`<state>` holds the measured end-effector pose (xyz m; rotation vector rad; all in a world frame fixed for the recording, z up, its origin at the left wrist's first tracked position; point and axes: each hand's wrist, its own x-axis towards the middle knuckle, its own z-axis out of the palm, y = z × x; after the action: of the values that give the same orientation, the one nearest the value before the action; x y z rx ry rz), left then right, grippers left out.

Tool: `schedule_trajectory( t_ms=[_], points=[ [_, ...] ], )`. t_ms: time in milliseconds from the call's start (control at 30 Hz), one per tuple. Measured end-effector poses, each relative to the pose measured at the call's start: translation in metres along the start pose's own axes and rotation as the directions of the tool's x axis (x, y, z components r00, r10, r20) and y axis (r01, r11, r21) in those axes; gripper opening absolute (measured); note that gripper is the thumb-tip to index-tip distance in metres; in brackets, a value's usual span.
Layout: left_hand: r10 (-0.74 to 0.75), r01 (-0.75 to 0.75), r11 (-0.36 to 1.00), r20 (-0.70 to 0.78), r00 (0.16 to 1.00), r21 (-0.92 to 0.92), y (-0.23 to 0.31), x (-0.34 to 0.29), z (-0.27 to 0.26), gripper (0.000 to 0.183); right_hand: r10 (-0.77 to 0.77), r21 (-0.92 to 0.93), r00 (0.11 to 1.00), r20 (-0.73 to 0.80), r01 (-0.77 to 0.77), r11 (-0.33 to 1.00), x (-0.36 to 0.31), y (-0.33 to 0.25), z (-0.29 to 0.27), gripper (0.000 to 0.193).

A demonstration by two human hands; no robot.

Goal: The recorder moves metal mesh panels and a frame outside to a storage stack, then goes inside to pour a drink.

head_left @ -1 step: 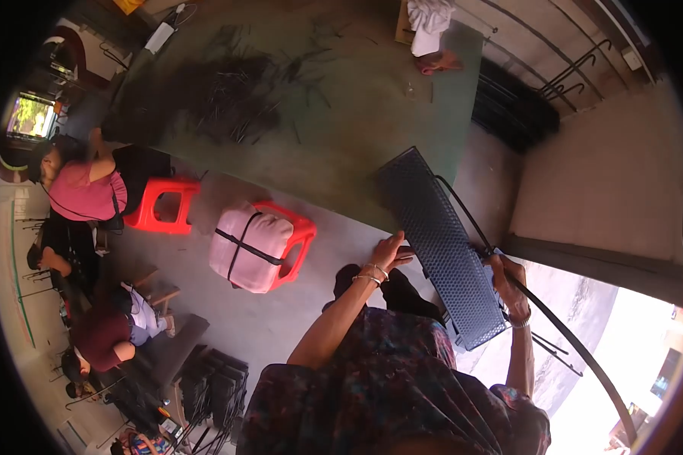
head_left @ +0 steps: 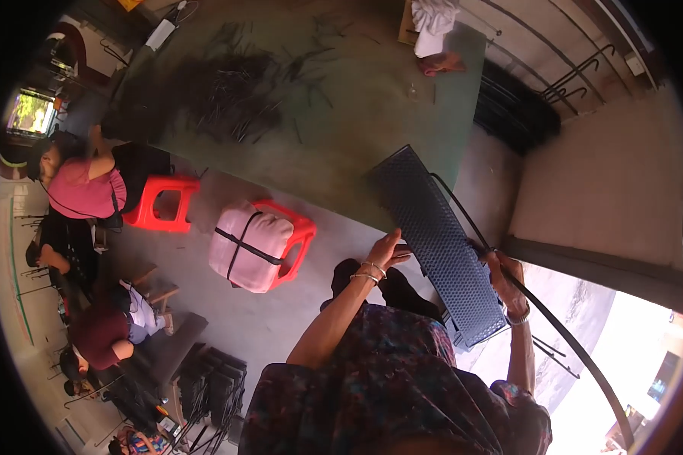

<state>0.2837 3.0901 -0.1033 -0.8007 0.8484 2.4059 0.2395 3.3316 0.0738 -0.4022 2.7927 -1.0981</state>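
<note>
A long dark panel with a woven-looking surface (head_left: 440,246) slants in front of me, its far end over the green table's near edge. My left hand (head_left: 387,254) is at the panel's left edge, thumb up, its fingers bent and partly hidden against it. On the opposite side my right hand (head_left: 506,282) is closed round a long black strip (head_left: 565,334). This strip runs along the panel's right edge, passes through the hand and curves away to the lower right. The right fingertips are hidden, so I cannot tell whether they also grip the panel.
Ahead is a green table (head_left: 372,136) with a heap of thin dark strips (head_left: 235,91) and a crumpled white cloth (head_left: 432,23). A red stool (head_left: 303,243) bears a pink strapped bundle (head_left: 243,246). Seated people are at left, one on another red stool (head_left: 171,203).
The panel and both hands have shifted very slightly to the left. The grip looks the same.
</note>
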Motion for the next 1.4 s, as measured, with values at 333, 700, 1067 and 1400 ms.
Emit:
schedule_trajectory(
  t_ms=[333, 700, 1067, 1400],
  points=[
    [0.055, -0.108, 0.976, -0.262, 0.963, -0.191, 0.099, 0.009, -0.077, 0.052, -0.007, -0.082, 0.984, 0.178, 0.022, 0.996, 0.149, -0.101, 0.075, 0.022],
    [0.068, -0.171, 0.949, -0.358, 0.931, -0.265, 0.209, 0.021, -0.205, 0.054, -0.12, -0.287, 0.956, 0.269, 0.198, 0.937, 0.287, -0.147, 0.234, 0.034],
    [0.026, -0.115, 0.965, -0.352, 0.936, -0.234, 0.255, 0.046, -0.255, 0.062, 0.114, -0.298, 0.964, 0.239, -0.039, 0.954, 0.324, -0.185, 0.274, 0.067],
    [-0.186, 0.166, 0.982, -0.327, 0.927, -0.087, 0.259, 0.088, -0.288, 0.069, 0.118, -0.277, 0.976, 0.184, -0.064, 0.959, 0.314, -0.152, 0.292, 0.066]
  ],
)
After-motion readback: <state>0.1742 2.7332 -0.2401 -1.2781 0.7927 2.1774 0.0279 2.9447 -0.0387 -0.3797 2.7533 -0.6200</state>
